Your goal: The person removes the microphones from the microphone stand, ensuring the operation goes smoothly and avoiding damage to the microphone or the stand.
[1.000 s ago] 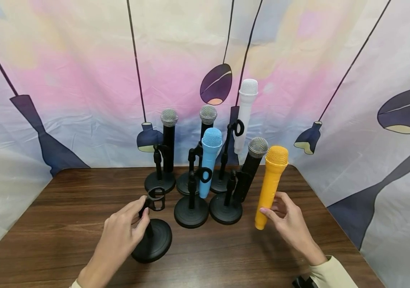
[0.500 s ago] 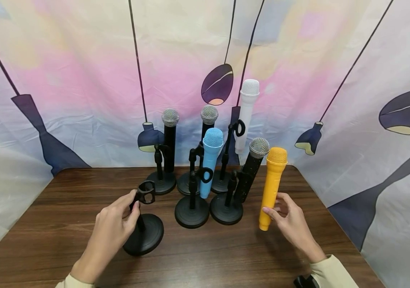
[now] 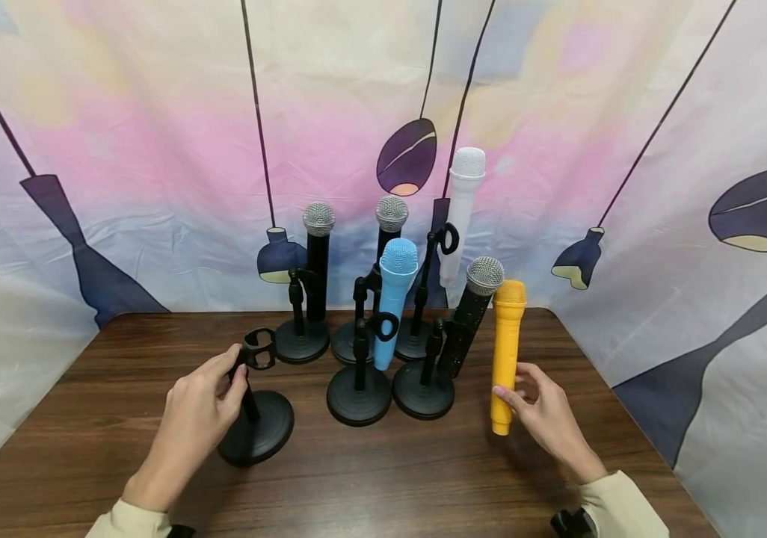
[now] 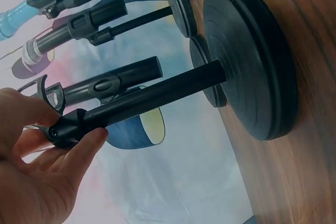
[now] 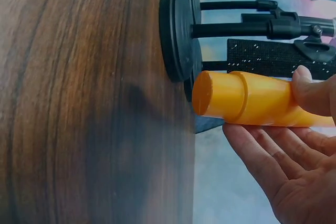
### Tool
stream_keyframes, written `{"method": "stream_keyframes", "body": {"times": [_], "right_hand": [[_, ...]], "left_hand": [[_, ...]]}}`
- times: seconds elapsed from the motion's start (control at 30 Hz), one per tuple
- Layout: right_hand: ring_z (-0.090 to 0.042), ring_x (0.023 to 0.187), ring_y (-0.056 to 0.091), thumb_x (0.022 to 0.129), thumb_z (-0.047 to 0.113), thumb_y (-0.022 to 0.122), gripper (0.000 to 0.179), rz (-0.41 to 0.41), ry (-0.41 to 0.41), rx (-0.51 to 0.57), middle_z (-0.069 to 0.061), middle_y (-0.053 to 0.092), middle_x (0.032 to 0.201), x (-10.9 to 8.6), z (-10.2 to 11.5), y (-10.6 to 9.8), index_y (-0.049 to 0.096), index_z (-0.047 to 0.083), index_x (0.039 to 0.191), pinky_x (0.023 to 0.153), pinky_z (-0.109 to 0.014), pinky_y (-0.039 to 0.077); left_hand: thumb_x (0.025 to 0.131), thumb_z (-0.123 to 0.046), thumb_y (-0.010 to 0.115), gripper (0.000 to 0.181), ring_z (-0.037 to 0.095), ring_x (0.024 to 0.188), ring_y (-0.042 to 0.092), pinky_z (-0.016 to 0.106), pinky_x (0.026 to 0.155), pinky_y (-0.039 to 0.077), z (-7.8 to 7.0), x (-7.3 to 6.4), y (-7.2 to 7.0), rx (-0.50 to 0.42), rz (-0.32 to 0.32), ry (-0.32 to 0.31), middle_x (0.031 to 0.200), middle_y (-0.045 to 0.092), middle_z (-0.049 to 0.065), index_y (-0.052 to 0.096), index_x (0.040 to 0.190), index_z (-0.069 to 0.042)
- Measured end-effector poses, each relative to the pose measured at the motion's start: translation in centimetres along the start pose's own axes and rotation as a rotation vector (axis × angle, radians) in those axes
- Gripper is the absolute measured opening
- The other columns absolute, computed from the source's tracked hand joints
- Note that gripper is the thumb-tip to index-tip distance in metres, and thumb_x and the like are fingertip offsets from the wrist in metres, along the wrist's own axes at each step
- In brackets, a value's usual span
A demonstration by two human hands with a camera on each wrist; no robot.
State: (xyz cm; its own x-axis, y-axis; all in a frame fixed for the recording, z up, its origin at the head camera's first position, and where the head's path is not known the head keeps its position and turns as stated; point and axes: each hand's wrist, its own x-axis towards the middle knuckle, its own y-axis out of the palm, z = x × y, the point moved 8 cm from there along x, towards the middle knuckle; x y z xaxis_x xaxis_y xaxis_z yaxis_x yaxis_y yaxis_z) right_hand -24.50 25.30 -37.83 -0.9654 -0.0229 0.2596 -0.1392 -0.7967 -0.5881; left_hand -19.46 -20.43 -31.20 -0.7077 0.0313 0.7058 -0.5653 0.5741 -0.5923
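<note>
My left hand [image 3: 191,418] pinches the top of a black microphone stand [image 3: 257,430] just below its clip, which holds no microphone. In the left wrist view the stand's round base [image 4: 252,61] is close over the wood and its post [image 4: 157,93] runs up to my thumb and fingers. On the other side, my right hand [image 3: 548,411] holds a yellow microphone [image 3: 506,359] by its lower handle, head up and nearly upright. The right wrist view shows the handle's blunt end [image 5: 210,94] above the table, with the thumb on one side and the fingers along the other.
Between the hands stand several black stands with a blue microphone [image 3: 395,291], a white one [image 3: 464,209] and black ones with silver heads, such as a speckled black microphone [image 3: 467,321]. The brown table [image 3: 383,486] ends at a patterned cloth backdrop [image 3: 175,149].
My left hand has moved left and slightly away from me with the stand. The yellow microphone has turned from leaning right to nearly upright in my right hand.
</note>
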Motion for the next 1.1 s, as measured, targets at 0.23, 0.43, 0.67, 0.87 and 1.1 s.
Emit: {"method": "stream_keyframes", "body": {"times": [0.23,0.43,0.67,0.87,1.1], "right_hand": [[-0.026,0.087,0.071,0.094,0.021,0.076,0.051,0.033,0.034,-0.003,-0.026,0.066,0.117,0.4,-1.1,0.3,0.056,-0.006,0.133,0.065,-0.032,0.059],[-0.031,0.092,0.072,0.096,0.025,0.074,0.055,0.081,0.092,-0.001,-0.027,0.062,0.122,0.7,-2.0,0.7,0.054,-0.007,0.136,0.064,-0.034,0.060],[-0.023,0.080,0.072,0.096,0.030,0.073,0.058,0.123,0.127,-0.027,-0.027,0.060,0.126,1.1,-2.6,1.0,0.055,-0.008,0.136,0.061,-0.035,0.059],[-0.018,0.065,0.066,0.096,0.033,0.074,0.058,0.159,0.147,-0.053,-0.023,0.066,0.115,1.3,-3.1,1.5,0.058,-0.009,0.132,0.057,-0.035,0.057],[-0.020,0.075,0.067,0.094,0.030,0.075,0.056,0.200,0.180,-0.042,-0.016,0.069,0.100,1.5,-4.0,2.2,0.060,-0.011,0.128,0.056,-0.032,0.057]], "left_hand": [[0.089,0.007,0.070,0.036,0.039,0.073,0.072,0.033,0.044,0.045,0.9,0.4,-0.2,0.010,-0.007,-0.008,0.116,0.067,0.032,0.065,0.124,0.014],[0.092,0.005,0.069,0.037,0.043,0.079,0.072,0.043,0.049,0.053,1.7,0.7,-0.2,0.014,0.013,-0.050,0.119,0.065,0.034,0.063,0.128,0.013],[0.093,0.003,0.067,0.038,0.045,0.080,0.071,0.037,0.046,0.048,2.8,1.1,-0.2,0.023,0.016,-0.068,0.121,0.064,0.035,0.062,0.129,0.013],[0.095,0.001,0.065,0.038,0.044,0.081,0.071,0.035,0.048,0.045,3.7,1.6,-0.2,0.022,0.027,-0.088,0.121,0.064,0.034,0.061,0.131,0.012],[0.096,0.001,0.066,0.038,0.042,0.076,0.071,0.030,0.046,0.038,4.7,2.1,-0.1,0.033,0.037,-0.105,0.120,0.064,0.034,0.060,0.131,0.013]]}}
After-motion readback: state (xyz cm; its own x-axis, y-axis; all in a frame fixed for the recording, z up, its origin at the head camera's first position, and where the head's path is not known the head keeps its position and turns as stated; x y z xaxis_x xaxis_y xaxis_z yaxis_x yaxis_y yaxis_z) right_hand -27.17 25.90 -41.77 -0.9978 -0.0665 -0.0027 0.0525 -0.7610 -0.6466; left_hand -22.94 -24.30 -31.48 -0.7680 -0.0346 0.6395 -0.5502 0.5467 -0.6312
